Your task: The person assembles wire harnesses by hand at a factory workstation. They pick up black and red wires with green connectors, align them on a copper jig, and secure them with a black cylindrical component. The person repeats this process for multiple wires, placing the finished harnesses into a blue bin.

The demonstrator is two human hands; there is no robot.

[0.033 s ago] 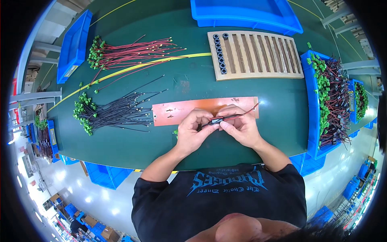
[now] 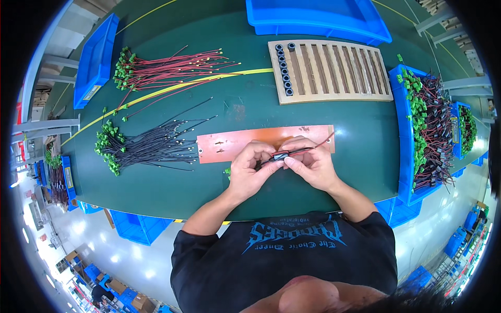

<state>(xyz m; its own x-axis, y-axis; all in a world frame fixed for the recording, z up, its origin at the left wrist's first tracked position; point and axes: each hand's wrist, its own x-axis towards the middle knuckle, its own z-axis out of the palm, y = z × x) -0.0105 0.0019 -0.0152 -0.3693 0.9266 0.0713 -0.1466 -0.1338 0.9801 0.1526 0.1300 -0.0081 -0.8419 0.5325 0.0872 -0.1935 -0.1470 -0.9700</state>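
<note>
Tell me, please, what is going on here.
A person's left hand and right hand pinch a small dark part with red and black wires, near an orange strip on the green table. Bunched red wires and bunched black wires lie to the left; a slotted tray beyond holds black rings at its left end.

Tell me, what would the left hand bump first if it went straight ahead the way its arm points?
Probably the orange board, right in front of the left hand. It looks flat, so the hand might pass over it toward the slotted tan tray; I can't tell the height.
</note>
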